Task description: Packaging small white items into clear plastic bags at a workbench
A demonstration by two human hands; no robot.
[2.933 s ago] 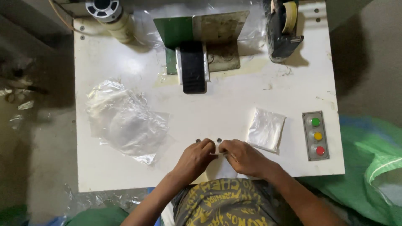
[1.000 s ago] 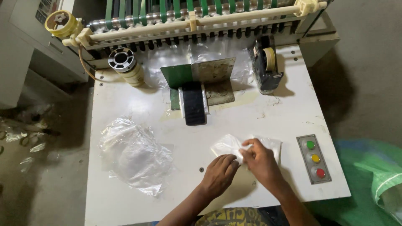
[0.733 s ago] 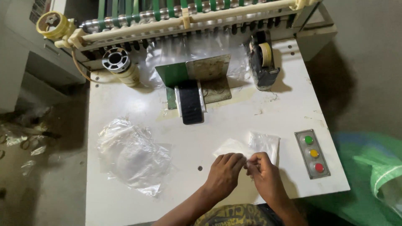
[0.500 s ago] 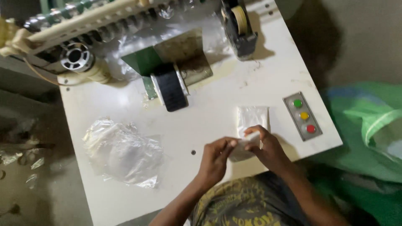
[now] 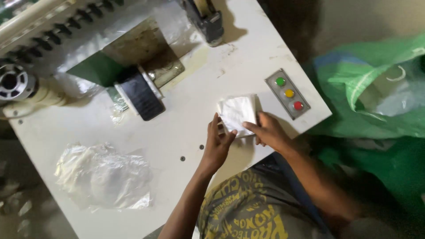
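Our hands at the small white packet on the worktop (image 5: 186,110)
Our left hand (image 5: 218,148) and right hand (image 5: 268,131) pinch the near edge of the flat, crinkled white packet (image 5: 237,113) between their fingers; it lies just beside the three-button panel (image 5: 287,93)

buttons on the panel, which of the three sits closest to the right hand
The red button, at the near end of the button panel, is closest to the right hand; the yellow button and green button lie farther up.
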